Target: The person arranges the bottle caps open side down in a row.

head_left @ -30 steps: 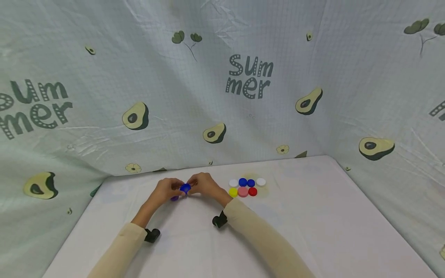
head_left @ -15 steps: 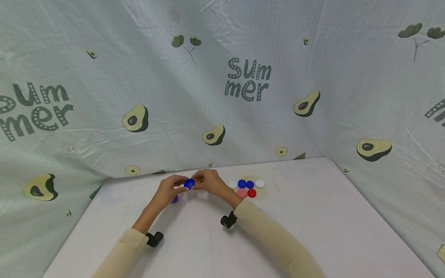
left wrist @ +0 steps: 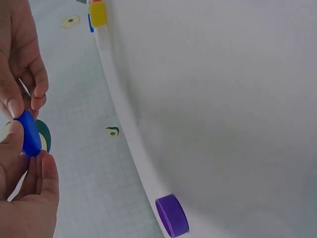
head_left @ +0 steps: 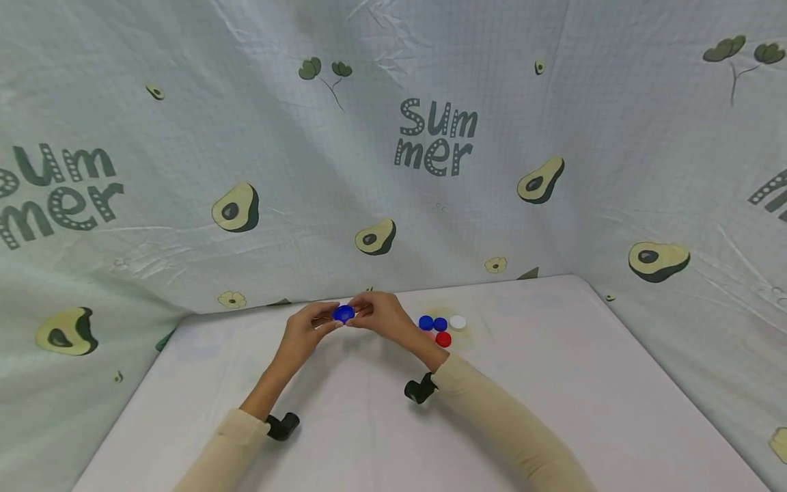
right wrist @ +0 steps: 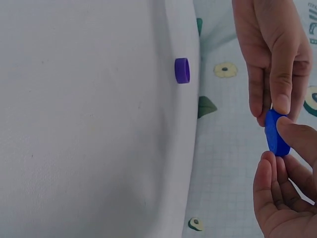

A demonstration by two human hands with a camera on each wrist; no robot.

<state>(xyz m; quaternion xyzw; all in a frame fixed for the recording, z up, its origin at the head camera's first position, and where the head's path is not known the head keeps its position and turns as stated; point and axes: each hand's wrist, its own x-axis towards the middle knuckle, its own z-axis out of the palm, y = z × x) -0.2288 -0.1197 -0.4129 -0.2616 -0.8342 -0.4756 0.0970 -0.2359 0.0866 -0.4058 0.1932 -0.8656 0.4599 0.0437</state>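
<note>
A round blue bottle cap [head_left: 344,314] is pinched between both hands above the far part of the white table, its hollow side facing the head camera. My left hand [head_left: 302,333] grips its left edge with thumb and fingertips. From the other side, my right hand [head_left: 386,318] pinches the right edge. In the left wrist view the blue cap [left wrist: 29,134] is seen edge-on between the fingertips of both hands. A purple cap [right wrist: 182,71] stands on the table, left of the hands; in the head view the left hand hides it.
Right of my right hand lie two blue caps [head_left: 426,322], a white cap [head_left: 458,322] and a red cap [head_left: 443,339]. A yellow cap [left wrist: 98,14] shows in the left wrist view. Behind the white table [head_left: 522,383] hangs a printed curtain [head_left: 295,150].
Both hands have risen and shifted right with the blue cap between them. The purple cap, seen earlier in the head view, is now behind the left hand; the right arm covers the yellow cap.
</note>
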